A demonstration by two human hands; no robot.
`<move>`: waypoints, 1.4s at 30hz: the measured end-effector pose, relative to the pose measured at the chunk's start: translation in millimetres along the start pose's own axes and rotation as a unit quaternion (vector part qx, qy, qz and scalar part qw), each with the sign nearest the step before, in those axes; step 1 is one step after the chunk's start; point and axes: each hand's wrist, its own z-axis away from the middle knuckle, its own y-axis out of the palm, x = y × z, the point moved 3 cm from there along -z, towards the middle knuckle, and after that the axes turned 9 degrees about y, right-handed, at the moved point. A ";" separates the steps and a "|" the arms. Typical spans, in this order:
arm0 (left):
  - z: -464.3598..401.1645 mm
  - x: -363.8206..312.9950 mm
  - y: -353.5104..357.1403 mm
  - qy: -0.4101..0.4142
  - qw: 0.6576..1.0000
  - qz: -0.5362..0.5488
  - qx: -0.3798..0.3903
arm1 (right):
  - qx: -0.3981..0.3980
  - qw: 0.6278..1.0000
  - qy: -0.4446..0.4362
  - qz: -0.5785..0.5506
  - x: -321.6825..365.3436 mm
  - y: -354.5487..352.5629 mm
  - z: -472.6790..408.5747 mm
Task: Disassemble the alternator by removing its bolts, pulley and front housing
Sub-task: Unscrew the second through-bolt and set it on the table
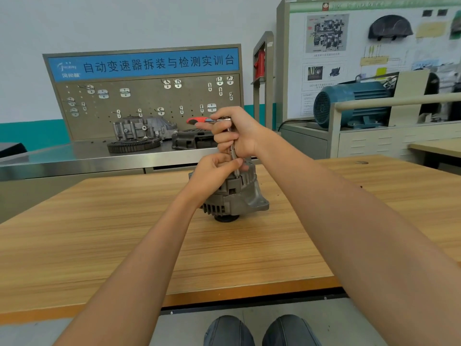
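Note:
A grey metal alternator [239,196] stands on the wooden table [124,233] with its black pulley [225,218] facing down. A ratchet wrench with a red handle [197,120] carries a long steel extension [233,156] that reaches down to the alternator's top. My right hand [234,132] grips the ratchet head and the upper part of the extension. My left hand [214,176] rests on the alternator's top and pinches the lower end of the extension. The bolt under the tool is hidden by my fingers.
Behind the table runs a steel workbench [74,158] with a pegboard [149,101], a gearbox housing [142,129], a toothed ring [133,145] and a black cover [192,139]. A blue electric motor [349,103] sits on a stand at the right. My knees [259,330] show below the table's front edge.

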 end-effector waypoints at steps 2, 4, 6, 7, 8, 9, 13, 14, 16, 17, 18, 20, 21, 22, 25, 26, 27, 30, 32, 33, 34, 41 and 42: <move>-0.3 1.4 -0.5 0.003 1.000 -0.001 0.003 | 0.017 1.000 0.010 -0.003 -0.4 -0.5 1.1; -0.5 1.9 -0.5 0.004 1.000 0.008 0.006 | 0.021 1.000 0.015 -0.013 -0.6 -1.6 1.8; -1.1 1.7 0.0 0.005 1.000 0.016 0.009 | 0.022 0.999 0.015 -0.021 -1.3 -3.3 2.5; -1.5 1.8 0.4 0.006 1.000 0.017 0.010 | 0.025 0.999 0.013 -0.027 -1.3 -4.1 3.0; -1.5 1.8 0.6 0.008 1.000 0.015 0.011 | 0.025 0.999 0.011 -0.031 -1.3 -4.2 3.7; -1.2 1.5 0.4 0.009 1.000 0.014 0.010 | 0.024 0.999 0.009 -0.031 -1.4 -4.0 4.3; 0.7 1.6 -1.0 0.011 1.000 0.020 0.014 | -0.006 0.999 -0.013 -0.040 -2.1 -1.4 4.3; 0.8 1.9 -1.0 0.010 1.000 0.018 0.014 | -0.020 0.998 -0.023 -0.049 -2.6 -1.5 4.5; 0.7 1.4 -0.5 0.009 1.000 0.013 0.012 | -0.054 0.995 -0.049 -0.068 -4.3 -2.3 5.4; 1.2 0.3 -0.2 0.009 1.000 0.012 0.012 | -0.079 0.992 -0.063 -0.078 -4.9 -1.8 6.4; 1.4 -0.3 0.0 0.010 1.000 0.010 0.012 | -0.114 0.986 -0.079 -0.089 -5.2 -1.0 6.8; 2.3 -1.4 -0.1 0.013 1.000 0.000 0.009 | -0.229 0.961 -0.122 -0.093 -5.3 1.8 6.9; 2.7 -1.4 -0.6 0.013 1.000 -0.009 0.003 | -0.300 0.938 -0.150 -0.086 -5.2 4.1 6.8; 2.6 -0.9 -1.5 0.012 1.000 -0.022 -0.005 | -0.363 0.910 -0.183 -0.085 -5.5 7.1 7.7; 2.7 0.2 -2.6 0.008 0.999 -0.049 -0.016 | -0.429 0.860 -0.250 -0.116 -7.2 11.0 3.7; 2.8 0.2 -2.2 0.007 0.999 -0.047 -0.017 | -0.431 0.861 -0.243 -0.115 -6.1 11.2 1.2; 3.1 -0.2 -2.3 0.006 0.999 -0.044 -0.020 | -0.427 0.869 -0.225 -0.107 -5.0 11.6 -0.7; 2.6 -0.1 -1.2 0.001 1.000 -0.015 -0.020 | -0.394 0.896 -0.183 -0.093 -2.5 8.7 -3.6; 2.1 -0.6 0.2 -0.001 1.000 0.007 -0.017 | -0.353 0.917 -0.163 -0.087 -2.1 3.9 -3.7; 1.6 -0.2 0.4 0.000 1.000 0.011 -0.016 | -0.323 0.931 -0.148 -0.085 -1.7 2.0 -2.6; 1.1 0.3 0.7 0.002 1.000 0.013 -0.014 | -0.286 0.946 -0.126 -0.082 -1.9 1.7 -1.3; -0.4 2.4 0.4 -0.005 1.000 0.024 -0.001 | -0.067 0.997 0.006 -0.036 0.2 -1.6 2.0; -0.4 2.5 0.0 -0.004 1.000 0.024 0.000 | -0.047 0.998 0.018 -0.027 0.9 -1.7 1.8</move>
